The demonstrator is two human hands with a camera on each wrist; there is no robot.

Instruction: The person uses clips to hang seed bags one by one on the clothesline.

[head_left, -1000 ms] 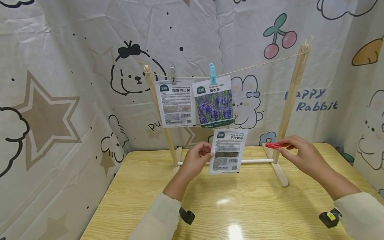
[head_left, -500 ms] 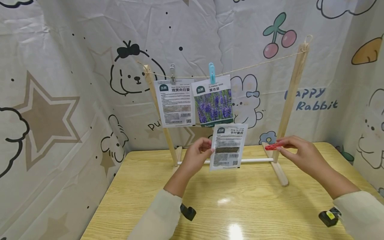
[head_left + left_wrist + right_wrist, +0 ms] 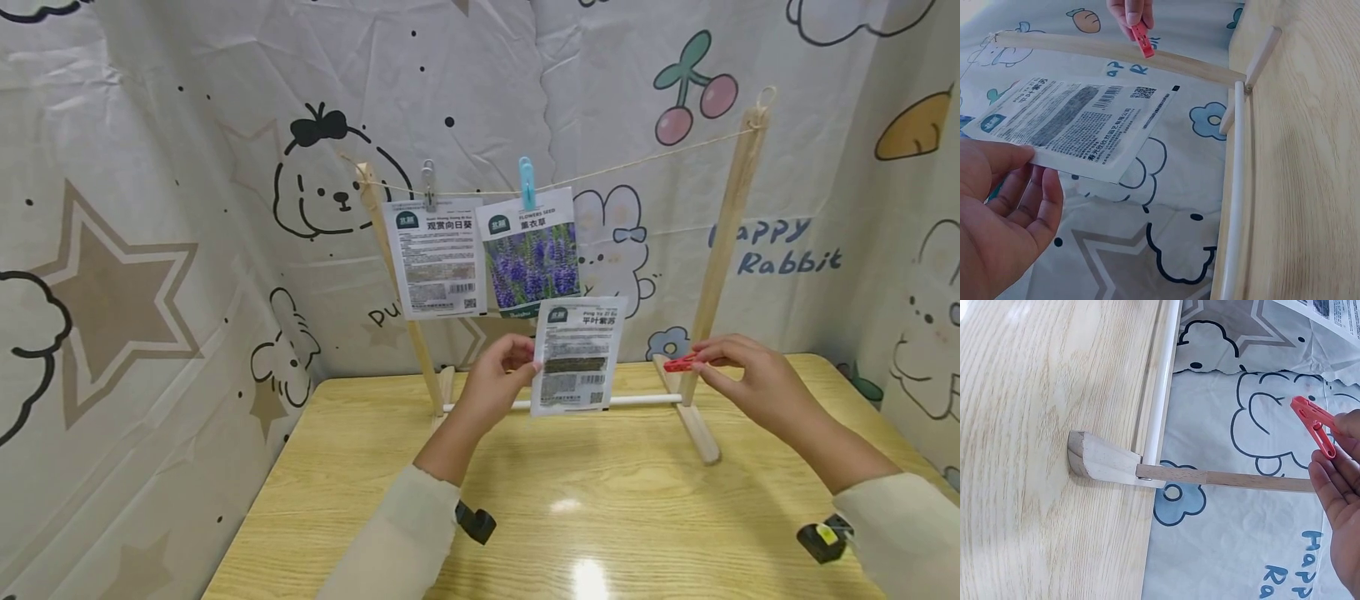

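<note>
My left hand (image 3: 501, 379) pinches the left edge of a white seed packet (image 3: 577, 354), its printed text side facing me, held up above the table. In the left wrist view the thumb lies on top of the packet (image 3: 1079, 125). My right hand (image 3: 742, 375) holds a red clothespin (image 3: 681, 363) between thumb and fingers, near the right post. From the string (image 3: 637, 165) hang two more packets: a text-side one (image 3: 441, 262) under a grey clothespin (image 3: 429, 183), and a lavender flower packet (image 3: 532, 258) under a blue clothespin (image 3: 527, 182). The held packet overlaps the lavender one's lower edge in the head view.
A wooden frame stands on the wood-grain table (image 3: 360, 500), with a left post (image 3: 423, 358), a right post (image 3: 727, 233) and a white crossbar (image 3: 645, 401). The right foot (image 3: 697, 433) points toward me. A printed cloth (image 3: 225, 83) hangs behind.
My left hand has raised the seed packet and shifted it slightly right, so it now overlaps the lavender packet's bottom. The right hand with the red clothespin stays nearly in place.
</note>
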